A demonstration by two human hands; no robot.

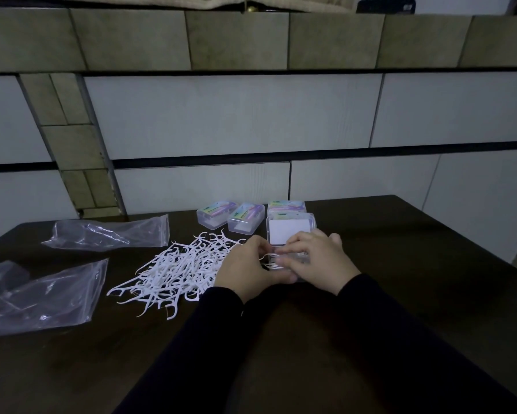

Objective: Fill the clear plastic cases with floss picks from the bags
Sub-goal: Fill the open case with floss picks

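Note:
A heap of white floss picks (179, 265) lies spread on the dark table (400, 294). Just right of it stands an open clear plastic case (290, 230), its lid raised with a white label inside. My left hand (245, 270) and my right hand (317, 261) meet over the case's base. Their fingers pinch a few floss picks (269, 259) there. The base is mostly hidden under my hands. Three closed clear cases (245, 218) with colourful labels stand behind, by the table's far edge.
Two empty clear plastic bags lie to the left, one far (108, 233) and one near (42, 297). A tiled wall (251, 115) rises right behind the table. The table's right edge runs diagonally at the right.

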